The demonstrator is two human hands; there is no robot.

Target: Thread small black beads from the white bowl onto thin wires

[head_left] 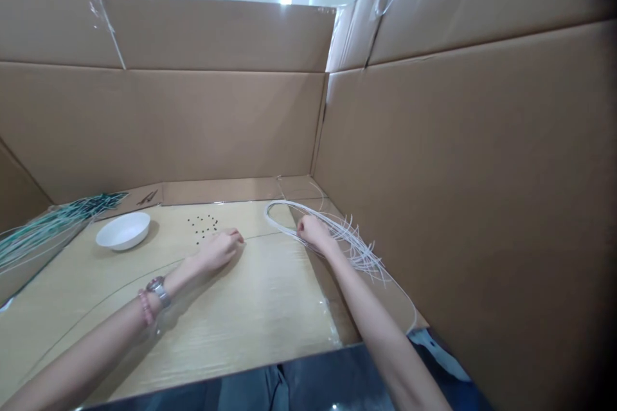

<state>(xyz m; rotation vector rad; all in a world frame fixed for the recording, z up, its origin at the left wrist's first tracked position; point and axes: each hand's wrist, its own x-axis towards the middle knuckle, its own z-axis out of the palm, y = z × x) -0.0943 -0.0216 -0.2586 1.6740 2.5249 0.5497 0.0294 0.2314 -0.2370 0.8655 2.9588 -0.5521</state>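
Observation:
A thin cord (263, 235) crosses the board from the lower left, passes under my left hand (222, 249) and runs on toward my right hand. The fingers of my left hand are pinched together on this cord, just above the board. My right hand (313, 232) rests at a looped bundle of white cords (354, 244), its fingers closed on cord there; its fingertips are partly hidden. Several small dark beads (205, 228) lie scattered on the board just beyond my left hand.
A white bowl (124, 231) stands at the left of the yellowish board (250, 314). Farther left lies a bundle of green and white cords (62, 221). Small dark sticks (147, 197) lie near the back edge. Tall cardboard walls (463, 160) enclose the work area.

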